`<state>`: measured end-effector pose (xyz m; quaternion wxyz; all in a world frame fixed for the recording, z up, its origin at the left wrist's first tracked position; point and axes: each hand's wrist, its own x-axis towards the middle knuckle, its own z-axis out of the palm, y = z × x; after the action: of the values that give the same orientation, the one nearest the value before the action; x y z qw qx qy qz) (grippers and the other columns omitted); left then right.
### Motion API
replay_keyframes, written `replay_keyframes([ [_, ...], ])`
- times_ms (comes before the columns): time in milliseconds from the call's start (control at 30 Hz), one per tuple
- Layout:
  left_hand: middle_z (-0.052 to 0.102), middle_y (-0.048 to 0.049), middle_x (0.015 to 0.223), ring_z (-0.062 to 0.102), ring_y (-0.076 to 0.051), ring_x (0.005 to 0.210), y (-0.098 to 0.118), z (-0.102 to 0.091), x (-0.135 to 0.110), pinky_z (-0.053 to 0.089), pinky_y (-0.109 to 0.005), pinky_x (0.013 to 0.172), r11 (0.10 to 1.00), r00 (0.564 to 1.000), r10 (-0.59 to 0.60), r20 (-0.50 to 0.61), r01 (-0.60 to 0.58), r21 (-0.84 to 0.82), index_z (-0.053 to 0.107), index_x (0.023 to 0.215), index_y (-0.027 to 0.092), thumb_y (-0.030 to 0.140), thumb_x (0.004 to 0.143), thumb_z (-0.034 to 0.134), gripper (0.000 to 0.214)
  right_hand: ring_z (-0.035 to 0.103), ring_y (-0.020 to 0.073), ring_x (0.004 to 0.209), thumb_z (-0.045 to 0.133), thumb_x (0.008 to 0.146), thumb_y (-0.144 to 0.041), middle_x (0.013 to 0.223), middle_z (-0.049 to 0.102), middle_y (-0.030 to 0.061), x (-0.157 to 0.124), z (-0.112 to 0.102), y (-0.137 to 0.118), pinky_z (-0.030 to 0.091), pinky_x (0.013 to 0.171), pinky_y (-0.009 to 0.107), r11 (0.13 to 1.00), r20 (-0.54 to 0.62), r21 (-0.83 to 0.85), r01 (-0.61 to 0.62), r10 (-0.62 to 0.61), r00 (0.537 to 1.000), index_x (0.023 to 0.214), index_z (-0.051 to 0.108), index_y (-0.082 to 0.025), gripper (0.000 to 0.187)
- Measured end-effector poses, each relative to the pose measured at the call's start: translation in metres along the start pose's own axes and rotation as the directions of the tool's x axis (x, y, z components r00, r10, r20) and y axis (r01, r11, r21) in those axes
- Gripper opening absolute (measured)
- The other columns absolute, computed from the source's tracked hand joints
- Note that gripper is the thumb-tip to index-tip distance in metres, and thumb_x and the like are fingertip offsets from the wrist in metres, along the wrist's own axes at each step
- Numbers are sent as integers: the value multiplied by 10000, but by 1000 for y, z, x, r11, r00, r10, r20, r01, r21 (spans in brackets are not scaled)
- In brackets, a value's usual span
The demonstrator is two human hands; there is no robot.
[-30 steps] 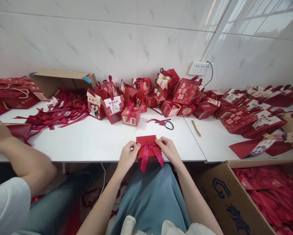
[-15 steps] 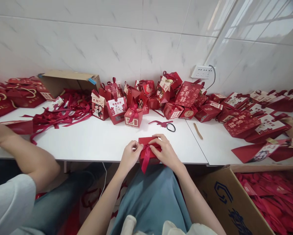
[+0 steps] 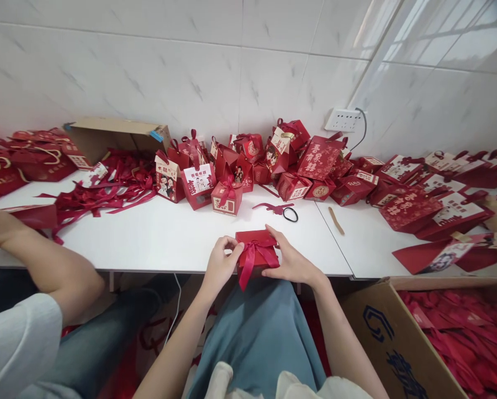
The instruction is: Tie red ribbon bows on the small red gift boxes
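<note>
A small red gift box [image 3: 256, 237] sits at the table's front edge, right before me. A crimson ribbon [image 3: 250, 260] is tied in a bow across it, its tails hanging over the front. At the bow's left side, my left hand [image 3: 223, 259] pinches the ribbon between thumb and forefinger. My right hand [image 3: 293, 259] grips the box's right side, with fingers behind the top edge and the thumb low on the front. Beyond the box lie a piece of dark red ribbon [image 3: 269, 208] and a black hair tie [image 3: 290, 215].
Several red and cream gift boxes [image 3: 197, 185] stand along the wall. Loose ribbons [image 3: 102, 194] spill from a cardboard box [image 3: 115, 127]. At right, a large carton [image 3: 398, 332] holds red pieces. A co-worker's arm [image 3: 49, 249] rests at left. A tan strip [image 3: 336, 220] lies near the table seam.
My right hand has let go of the bow and moved to the box's right side. The bow's right part now shows spread out. My left hand stays at the ribbon.
</note>
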<state>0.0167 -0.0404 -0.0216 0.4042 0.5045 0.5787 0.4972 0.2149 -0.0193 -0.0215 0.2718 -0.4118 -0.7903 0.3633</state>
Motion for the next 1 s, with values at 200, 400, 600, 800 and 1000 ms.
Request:
replay_keyframes([
  [200, 551, -21, 797, 564, -147, 770, 11, 0, -13, 482, -252, 663, 968, 970, 226, -88, -213, 135, 523, 739, 182, 306, 817, 520, 147, 392, 259, 1272, 729, 647, -209, 1379, 337, 115, -6, 14, 0, 408, 1016, 453, 997, -173, 17, 70, -66, 983, 1435, 147, -288, 983],
  [400, 602, -8, 719, 532, -141, 700, 48, 3, -46, 473, -289, 717, 508, 613, 790, 1, -656, 558, 530, 841, 182, 120, 806, 587, 91, 357, 288, 1296, 731, 681, -230, 1385, 334, 126, -21, 7, -25, 435, 985, 496, 960, -391, -175, 218, -270, 880, 1420, 163, -304, 935],
  [600, 641, 6, 650, 507, -125, 631, 77, 14, -68, 468, -339, 764, 301, 394, 917, 63, -787, 538, 565, 814, 169, 78, 716, 690, 183, 334, 290, 1311, 718, 721, -217, 1400, 321, 132, -40, -2, -52, 468, 956, 499, 921, -500, -259, 291, -386, 775, 1427, 155, -315, 908],
  [800, 646, 54, 595, 525, -97, 558, 87, 20, -80, 427, -348, 790, 232, 312, 948, 66, -818, 527, 582, 795, 194, 117, 716, 702, 163, 353, 296, 1297, 711, 722, -196, 1407, 331, 113, -57, -6, -68, 451, 968, 537, 901, -561, -325, 287, -427, 709, 1434, 129, -343, 931],
  [1000, 633, 72, 586, 540, -66, 499, 94, 23, -86, 426, -354, 807, 225, 295, 952, 81, -855, 468, 564, 811, 190, 110, 737, 680, 159, 350, 303, 1304, 711, 721, -217, 1412, 328, 101, -68, -12, -70, 439, 981, 551, 893, -599, -349, 284, -446, 665, 1430, 124, -364, 932],
])
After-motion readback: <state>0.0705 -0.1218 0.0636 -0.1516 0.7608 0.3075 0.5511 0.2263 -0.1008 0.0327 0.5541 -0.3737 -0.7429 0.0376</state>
